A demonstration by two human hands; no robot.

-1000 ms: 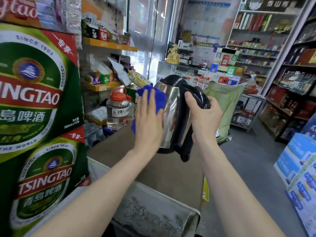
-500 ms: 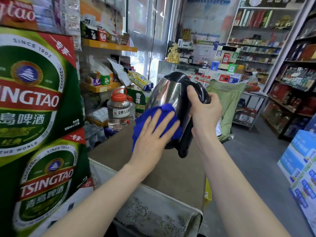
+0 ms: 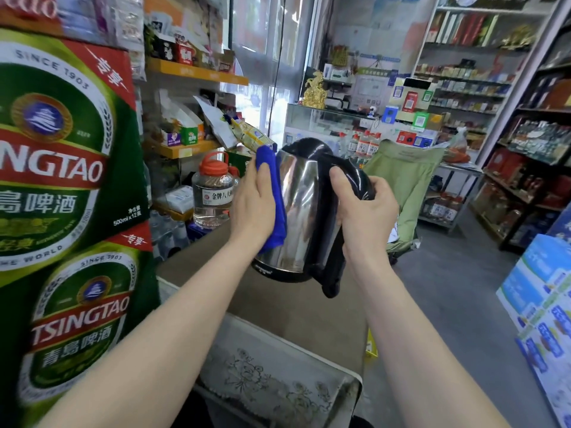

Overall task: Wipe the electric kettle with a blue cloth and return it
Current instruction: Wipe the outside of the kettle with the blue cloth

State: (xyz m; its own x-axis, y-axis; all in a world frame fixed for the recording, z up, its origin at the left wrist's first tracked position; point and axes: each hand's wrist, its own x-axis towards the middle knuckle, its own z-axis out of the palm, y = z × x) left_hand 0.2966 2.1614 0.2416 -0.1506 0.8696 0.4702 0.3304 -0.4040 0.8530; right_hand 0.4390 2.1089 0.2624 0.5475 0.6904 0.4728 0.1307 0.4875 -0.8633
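A steel electric kettle point(image 3: 301, 211) with a black lid and black handle hangs in the air above a brown counter point(image 3: 278, 301). My right hand point(image 3: 361, 211) grips its black handle from the right. My left hand point(image 3: 255, 202) lies flat against the kettle's left side and presses a blue cloth point(image 3: 278, 196) onto the steel. The cloth runs from near the lid down toward the base. The kettle's far side is hidden.
Green beer cartons point(image 3: 68, 211) are stacked close on the left. A clear jar with a red cap point(image 3: 213, 193) stands at the counter's far end. Orange shelves point(image 3: 197, 72) hang behind it. A floral cloth point(image 3: 278, 375) covers the near edge. Boxes point(image 3: 543, 304) stand on the right floor.
My left hand slid the blue cloth from the kettle's lower front up along its left side. The kettle stayed held in my right hand, turned a little more upright.
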